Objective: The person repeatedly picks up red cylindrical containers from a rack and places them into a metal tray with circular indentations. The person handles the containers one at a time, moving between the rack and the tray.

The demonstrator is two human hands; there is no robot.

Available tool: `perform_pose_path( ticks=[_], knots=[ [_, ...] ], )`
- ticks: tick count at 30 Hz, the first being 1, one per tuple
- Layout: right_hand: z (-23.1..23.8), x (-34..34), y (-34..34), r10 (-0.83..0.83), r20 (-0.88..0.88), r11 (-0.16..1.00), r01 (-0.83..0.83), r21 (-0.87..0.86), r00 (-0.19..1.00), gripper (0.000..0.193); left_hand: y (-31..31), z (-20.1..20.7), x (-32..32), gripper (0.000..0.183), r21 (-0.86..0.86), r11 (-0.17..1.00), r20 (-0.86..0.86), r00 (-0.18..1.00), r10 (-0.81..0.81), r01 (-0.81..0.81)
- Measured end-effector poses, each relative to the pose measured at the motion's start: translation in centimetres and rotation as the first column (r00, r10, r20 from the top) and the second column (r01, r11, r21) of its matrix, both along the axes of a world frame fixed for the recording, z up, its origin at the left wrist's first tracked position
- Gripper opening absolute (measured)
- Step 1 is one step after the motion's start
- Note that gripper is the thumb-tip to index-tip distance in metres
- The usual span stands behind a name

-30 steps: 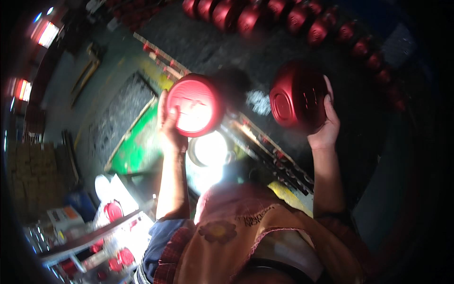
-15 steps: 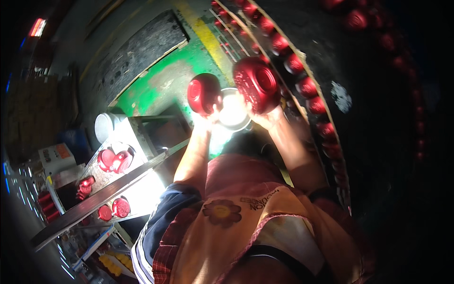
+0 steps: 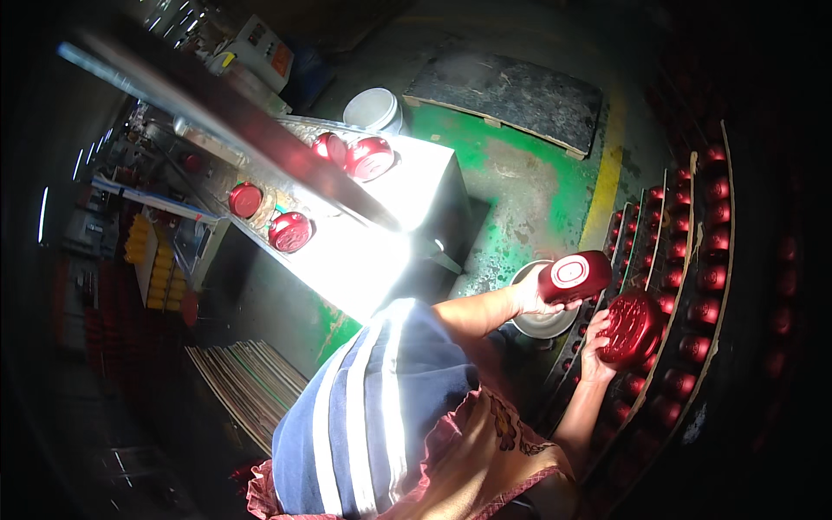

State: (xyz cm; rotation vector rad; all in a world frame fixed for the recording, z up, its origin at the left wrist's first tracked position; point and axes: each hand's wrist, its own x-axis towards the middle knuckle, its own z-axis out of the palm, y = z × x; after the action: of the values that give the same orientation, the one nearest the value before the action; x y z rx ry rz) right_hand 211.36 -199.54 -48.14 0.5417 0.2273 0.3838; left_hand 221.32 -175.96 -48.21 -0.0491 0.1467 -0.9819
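Observation:
My left hand (image 3: 535, 295) is closed around a glossy red rounded vessel (image 3: 598, 270), whose end shows a pale oval ring. Just right of it and nearer to me, my right hand (image 3: 595, 347) grips a second red vessel (image 3: 633, 328), with a ribbed-looking, shiny surface facing up. Both are held up off any surface, beside shelves of similar red vessels (image 3: 712, 276). Below my left hand stands a pale round bucket (image 3: 542, 326), partly covered by the hand and vessel. The exact kind of vessel cannot be made out.
To my left, a brightly lit table (image 3: 425, 160) bears several red vessels (image 3: 369, 159). A blurred bar (image 3: 286, 147) crosses above it. A white bucket (image 3: 373, 110) stands behind it. Farther off lies a dark pallet (image 3: 511, 95); stacked boards (image 3: 247, 381) stand at lower left.
My view has swung left, so the table now fills more of it. Both hands, still gripping their red vessels, appear farther right, close to the shelves.

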Motion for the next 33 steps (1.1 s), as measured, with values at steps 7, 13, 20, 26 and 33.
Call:
perform_pose_path(
  ticks=[7,13,20,26,33],
  knots=[
    [-0.3,-10.9,6.9,0.055,0.104,0.988,-0.039,-0.148,0.993,0.055,12.1,1.6,-14.1,0.050,0.379,0.920,0.214,0.977,0.017,-0.100],
    [-0.7,-20.9,16.4,0.224,0.012,0.967,-0.220,-0.129,0.975,0.059,27.7,6.3,-26.7,0.059,0.281,0.915,0.230,0.946,0.229,-0.290],
    [0.5,-23.6,25.8,0.375,-0.097,0.814,-0.378,-0.441,0.922,0.058,53.5,16.2,-28.6,0.063,0.683,0.297,0.598,0.745,0.295,-0.667],
    [2.2,-17.4,38.5,0.363,-0.049,0.612,-0.278,-0.740,0.931,0.047,76.9,20.4,-17.6,0.055,0.394,-0.614,0.816,0.568,-0.109,-0.684],
    [13.1,-7.8,56.6,0.143,0.086,0.204,0.055,-0.977,0.986,0.062,92.9,8.0,2.3,0.066,0.046,-0.895,0.704,0.650,-0.286,-0.444]
  ],
)
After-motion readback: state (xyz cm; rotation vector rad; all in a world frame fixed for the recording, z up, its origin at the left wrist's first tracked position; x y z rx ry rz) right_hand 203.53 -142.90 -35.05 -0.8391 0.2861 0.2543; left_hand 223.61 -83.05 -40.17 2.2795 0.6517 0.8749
